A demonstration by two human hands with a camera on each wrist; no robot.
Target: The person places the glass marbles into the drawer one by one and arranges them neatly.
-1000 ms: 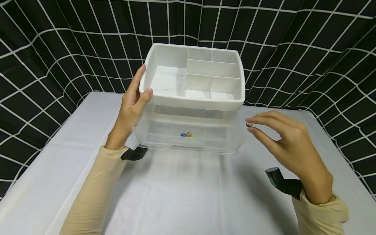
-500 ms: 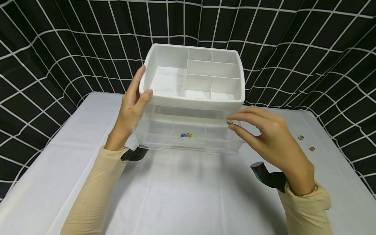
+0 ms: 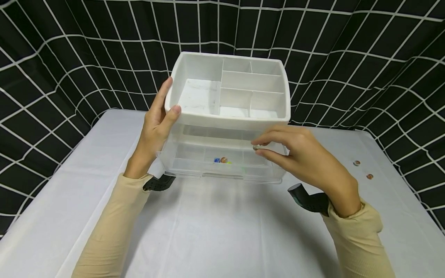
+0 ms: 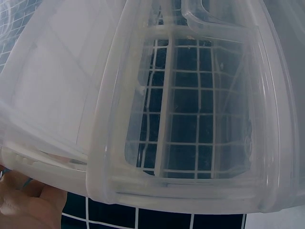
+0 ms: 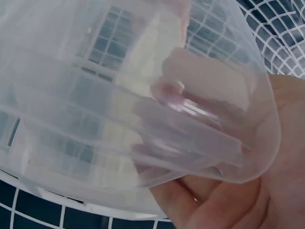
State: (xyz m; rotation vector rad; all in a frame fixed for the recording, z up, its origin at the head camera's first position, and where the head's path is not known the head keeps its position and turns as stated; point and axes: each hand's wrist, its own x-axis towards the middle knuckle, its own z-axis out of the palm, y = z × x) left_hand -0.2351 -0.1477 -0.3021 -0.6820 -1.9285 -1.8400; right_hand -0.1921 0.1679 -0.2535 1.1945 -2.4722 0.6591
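Observation:
A white desktop organizer [image 3: 227, 119] with a divided top tray has a clear drawer [image 3: 222, 174] pulled out at its front. My left hand [image 3: 153, 131] grips the tray's left edge, thumb over the front corner; its fingers [image 4: 26, 205] show at the lower left in the left wrist view. Over the drawer's right part, my right hand [image 3: 302, 154] pinches a small glass marble [image 3: 256, 147] between thumb and fingertips. In the drawer lie a blue marble [image 3: 217, 160], an orange one [image 3: 224, 159] and something yellow-green [image 3: 229, 162]. The right wrist view shows fingers through the drawer's clear wall [image 5: 271, 129].
Two loose marbles lie on the white tablecloth at the right, one greyish-orange marble [image 3: 356, 163] and one orange marble [image 3: 370, 176]. A black curtain [image 3: 114, 50] with a white grid surrounds the table at the back and sides.
My right hand has moved left with the marble, from beside the organizer to over the open drawer, uncovering two marbles on the table. The left hand and organizer have stayed put.

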